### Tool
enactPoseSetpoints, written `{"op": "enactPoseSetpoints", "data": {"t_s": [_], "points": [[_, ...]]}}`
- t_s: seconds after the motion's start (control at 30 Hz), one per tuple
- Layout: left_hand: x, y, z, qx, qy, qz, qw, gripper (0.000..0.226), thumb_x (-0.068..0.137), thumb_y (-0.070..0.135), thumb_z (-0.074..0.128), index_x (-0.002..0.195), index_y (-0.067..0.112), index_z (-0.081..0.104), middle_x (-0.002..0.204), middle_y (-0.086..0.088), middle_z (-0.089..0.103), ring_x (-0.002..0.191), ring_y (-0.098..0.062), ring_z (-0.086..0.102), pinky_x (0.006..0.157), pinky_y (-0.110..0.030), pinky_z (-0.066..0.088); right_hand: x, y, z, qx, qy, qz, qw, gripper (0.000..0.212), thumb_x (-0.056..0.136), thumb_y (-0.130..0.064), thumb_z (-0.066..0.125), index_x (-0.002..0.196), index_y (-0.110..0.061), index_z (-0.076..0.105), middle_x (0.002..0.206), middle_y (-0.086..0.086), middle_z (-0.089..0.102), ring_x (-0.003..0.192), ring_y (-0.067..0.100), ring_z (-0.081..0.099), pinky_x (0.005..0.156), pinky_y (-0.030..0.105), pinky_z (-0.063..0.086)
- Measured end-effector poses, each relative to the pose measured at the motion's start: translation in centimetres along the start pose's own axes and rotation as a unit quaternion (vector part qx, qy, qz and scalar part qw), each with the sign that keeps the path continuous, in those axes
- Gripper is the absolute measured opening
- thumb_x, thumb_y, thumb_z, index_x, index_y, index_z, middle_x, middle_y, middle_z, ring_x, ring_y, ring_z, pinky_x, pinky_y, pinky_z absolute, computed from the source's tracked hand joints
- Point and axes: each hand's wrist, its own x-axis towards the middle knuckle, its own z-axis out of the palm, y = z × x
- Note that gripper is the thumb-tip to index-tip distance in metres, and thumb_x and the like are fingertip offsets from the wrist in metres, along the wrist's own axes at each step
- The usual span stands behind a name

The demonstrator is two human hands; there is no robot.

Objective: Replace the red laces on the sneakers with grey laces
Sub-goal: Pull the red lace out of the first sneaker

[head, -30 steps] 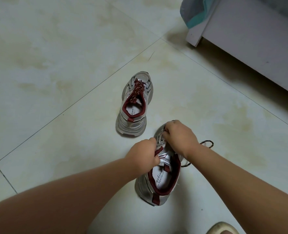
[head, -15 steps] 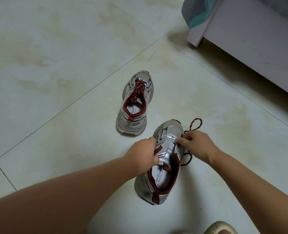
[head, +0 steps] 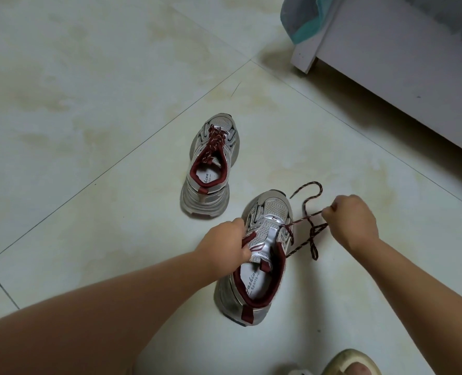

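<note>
The left hand grips the near sneaker; the right hand pinches its red lace taut.

Near sneaker, lower centre: insole reads "Fashion Sports"; tongue label partly legible, "...NDIADA". Far sneaker insole print mostly hidden.

Bare forearms, sleeveless; pale slipper on foot.

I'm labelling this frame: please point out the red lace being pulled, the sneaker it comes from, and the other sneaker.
red lace (head: 306,219), head view, taut strand.
near sneaker (head: 274,205), head view, mesh toe.
far sneaker (head: 204,197), head view, heel.
</note>
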Motion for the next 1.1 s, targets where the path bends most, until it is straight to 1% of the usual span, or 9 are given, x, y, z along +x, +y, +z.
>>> {"op": "enactPoseSetpoints", "data": {"t_s": [0.1, 0.2, 0.33, 0.5, 0.6, 0.77, 0.93, 1.0, 1.1], "points": [[0.2, 0.4, 0.0, 0.007, -0.006, 0.0, 1.0, 0.022, 0.084, 0.02, 0.054, 0.085, 0.012, 0.034, 0.079, -0.002, 0.043, 0.072, -0.021, 0.042, 0.062, -0.029, 0.031, -0.2, 0.1, 0.6, -0.031, 0.031, 0.009, 0.999, 0.013, 0.084, -0.006, 0.045, 0.072, -0.003, 0.045, 0.089, 0.017, 0.048, 0.076, 0.032, 0.044, 0.063, 0.034, 0.033], [0.1, 0.2, 0.1, 0.006, -0.004, -0.003, 1.0, 0.022, 0.083, 0.02, 0.054, 0.084, 0.012, 0.034, 0.078, -0.002, 0.043, 0.072, -0.021, 0.042, 0.062, -0.028, 0.03, -0.4, -0.4, 0.4, -0.139, -0.064, -0.01, 0.988, 0.003, 0.084, -0.011, 0.046, 0.083, -0.01, 0.048, 0.104, 0.012, 0.05, 0.09, 0.028, 0.04, 0.076, 0.034, 0.033], [0.0, -0.1, 0.1, 0.009, -0.001, -0.001, 1.0, 0.021, 0.084, 0.02, 0.053, 0.083, 0.013, 0.033, 0.074, 0.001, 0.039, 0.071, -0.021, 0.041, 0.062, -0.029, 0.03, -1.0, -1.3, 1.1, -0.108, -0.134, -0.122, 0.978, 0.035, 0.086, -0.027, 0.052, 0.12, -0.021, 0.048, 0.123, 0.005, 0.045, 0.12, 0.025, 0.036, 0.095, 0.041, 0.032], [-0.3, -0.2, 0.2, -0.015, 0.003, 0.002, 1.0, 0.018, 0.084, 0.018, 0.051, 0.081, 0.013, 0.034, 0.069, 0.003, 0.038, 0.068, -0.019, 0.041, 0.058, -0.028, 0.029, -1.7, -1.9, 1.6, -0.072, -0.137, -0.249, 0.956, 0.011, 0.092, -0.023, 0.046, 0.095, -0.02, 0.057, 0.09, 0.0, 0.056, 0.098, 0.025, 0.05, 0.075, 0.032, 0.035], [-0.7, -0.8, 0.1, -0.049, 0.004, 0.004, 0.999, 0.013, 0.085, 0.015, 0.048, 0.083, 0.013, 0.035, 0.073, -0.001, 0.045, 0.069, -0.021, 0.046, 0.059, -0.029, 0.032, -0.8, -1.4, 0.2, 0.182, -0.161, -0.098, 0.965, 0.02, 0.091, -0.007, 0.043, 0.073, -0.015, 0.047, 0.065, 0.002, 0.049, 0.066, 0.022, 0.048, 0.062, 0.03, 0.036], [-1.4, -1.8, -0.1, -0.086, 0.024, -0.003, 0.996, 0.016, 0.086, 0.012, 0.046, 0.078, 0.017, 0.033, 0.069, 0.001, 0.046, 0.062, -0.016, 0.042, 0.054, -0.028, 0.03, 0.1, -0.8, -1.9, 0.526, -0.146, 0.092, 0.833, 0.031, 0.089, 0.008, 0.033, 0.068, -0.01, 0.045, 0.039, -0.002, 0.031, 0.033, 0.01, 0.028, 0.055, 0.031, 0.042], [-1.9, -2.3, 0.0, -0.09, 0.028, -0.001, 0.996, 0.03, 0.085, 0.012, 0.047, 0.067, 0.024, 0.026, 0.065, 0.005, 0.042, 0.058, -0.009, 0.037, 0.051, -0.024, 0.026, 1.7, 0.7, -4.0, 0.633, 0.014, 0.299, 0.714, 0.035, 0.089, 0.003, 0.025, 0.068, -0.009, 0.05, 0.031, -0.002, 0.028, 0.023, 0.009, 0.019, 0.047, 0.026, 0.029], [-2.0, -2.4, 0.0, -0.079, 0.025, 0.003, 0.997, 0.03, 0.085, 0.013, 0.047, 0.067, 0.024, 0.026, 0.065, 0.006, 0.041, 0.058, -0.009, 0.037, 0.051, -0.024, 0.026, 1.7, 1.2, -4.3, 0.579, 0.021, 0.303, 0.757, 0.034, 0.09, 0.002, 0.029, 0.068, -0.01, 0.053, 0.044, 0.004, 0.033, 0.025, 0.009, 0.024, 0.047, 0.026, 0.03], [-1.9, -2.3, 0.0, -0.07, 0.025, 0.003, 0.997, 0.03, 0.084, 0.013, 0.047, 0.067, 0.024, 0.025, 0.065, 0.005, 0.041, 0.06, -0.014, 0.038, 0.054, -0.028, 0.027, 0.5, 0.2, -2.6, 0.431, -0.116, 0.174, 0.878, 0.017, 0.089, -0.004, 0.047, 0.081, -0.012, 0.059, 0.062, 0.004, 0.043, 0.049, 0.013, 0.038, 0.052, 0.023, 0.034]]}}
